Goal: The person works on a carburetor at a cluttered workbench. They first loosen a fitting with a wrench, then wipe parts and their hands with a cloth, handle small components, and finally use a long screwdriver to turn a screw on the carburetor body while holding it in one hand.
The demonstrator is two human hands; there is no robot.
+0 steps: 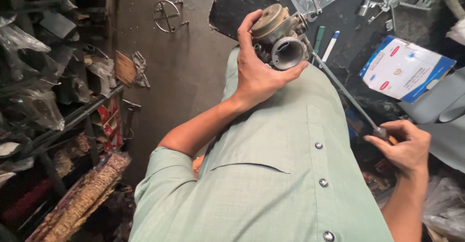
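My right hand [406, 147] nearest, grip closed round screwdriver [345, 95] handle; shaft runs up to carburetor [282, 37]. My left hand [259, 70] clasps carburetor, lifted above green shirt [281, 174]. Beyond: white-blue box [404, 67], pens [325, 42], wrenches [392, 2] on dark bench [348, 16].

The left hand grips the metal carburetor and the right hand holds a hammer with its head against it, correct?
Not quite. The right hand holds a long screwdriver, not a hammer; its tip reaches the carburetor gripped by the left hand. The head view shows this.
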